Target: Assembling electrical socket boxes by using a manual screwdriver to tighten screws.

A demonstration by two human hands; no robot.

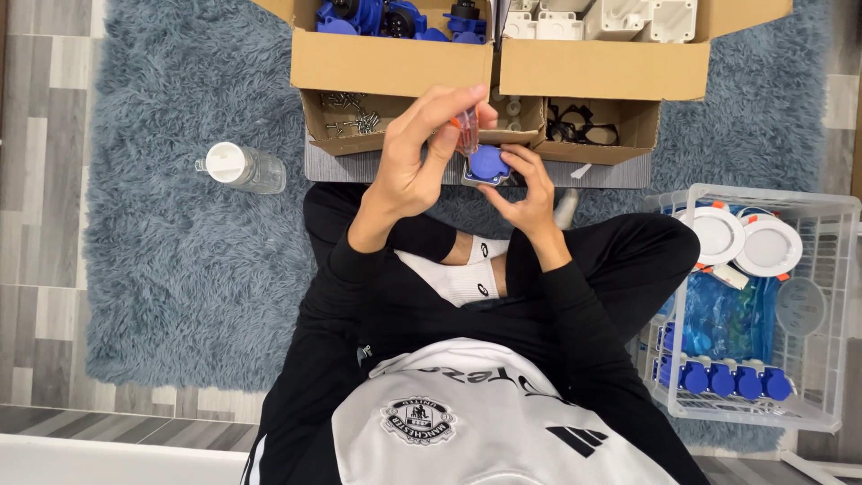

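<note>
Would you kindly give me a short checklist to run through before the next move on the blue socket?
1. Socket held: ok, the right hand cups it from the side and below.
2. Screwdriver in grip: ok, the left hand holds its clear handle upright over the socket.
3. Tip seated in a screw: cannot tell, the fingers and the blue lid hide it.
4. Screws within reach: ok, a loose heap lies in the small box ahead.
5. Black rings at hand: ok, in the box to the right.
6. Crate has room: ok, blue sockets line its near side only.
</note>
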